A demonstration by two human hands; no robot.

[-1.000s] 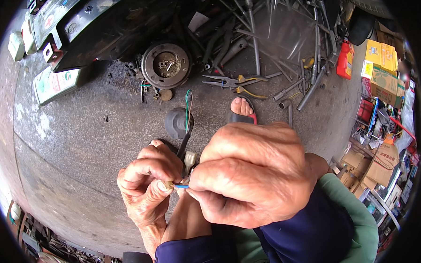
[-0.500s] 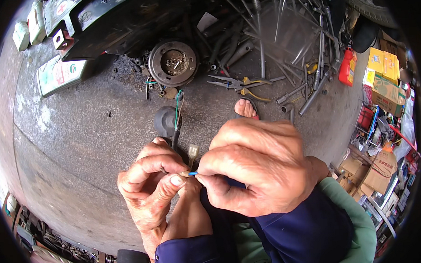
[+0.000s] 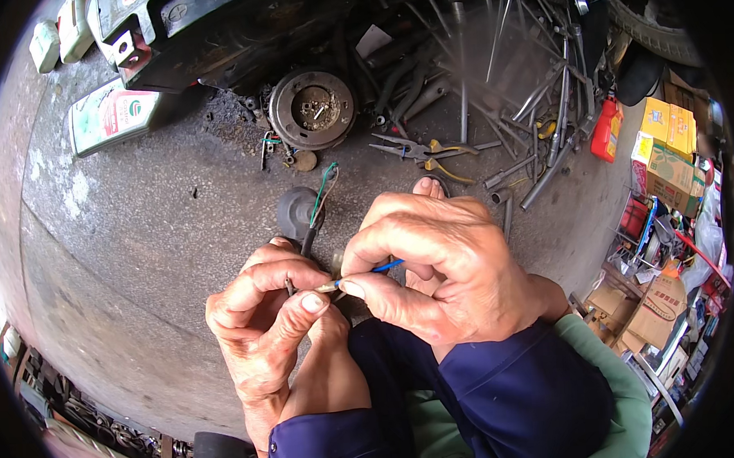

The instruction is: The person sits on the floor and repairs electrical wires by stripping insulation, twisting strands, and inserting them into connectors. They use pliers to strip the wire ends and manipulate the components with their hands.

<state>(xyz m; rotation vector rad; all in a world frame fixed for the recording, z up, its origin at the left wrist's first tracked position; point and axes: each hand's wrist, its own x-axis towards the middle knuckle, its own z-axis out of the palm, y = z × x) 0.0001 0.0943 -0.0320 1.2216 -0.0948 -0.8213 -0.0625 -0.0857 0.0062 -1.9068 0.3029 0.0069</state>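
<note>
My left hand (image 3: 268, 315) pinches a small pale sleeve (image 3: 327, 286) between thumb and index finger, in front of my bare foot and ankle. Thumb and forefinger of my right hand (image 3: 450, 266) close on a blue wire (image 3: 387, 266) right where it meets that sleeve. Its other part shows behind the right fingers. A black cable (image 3: 308, 241) rises from behind my left fingers, and thin green and brownish wires (image 3: 323, 196) come out of its end. A translucent plug (image 3: 337, 264) is partly hidden between the hands.
Pliers (image 3: 413, 148) with yellow-and-black handles lie ahead, beside a round metal part (image 3: 313, 108) holding small bits. Metal rods and tubes (image 3: 463, 77) pile up behind them. A red bottle (image 3: 606, 131) and cardboard boxes (image 3: 672, 171) stand at the right; a pale jug (image 3: 112, 121) lies far left.
My right fingers have moved closer to the left ones, covering the sleeve's end. More blue wire shows behind them. The whole view has shifted slightly.
</note>
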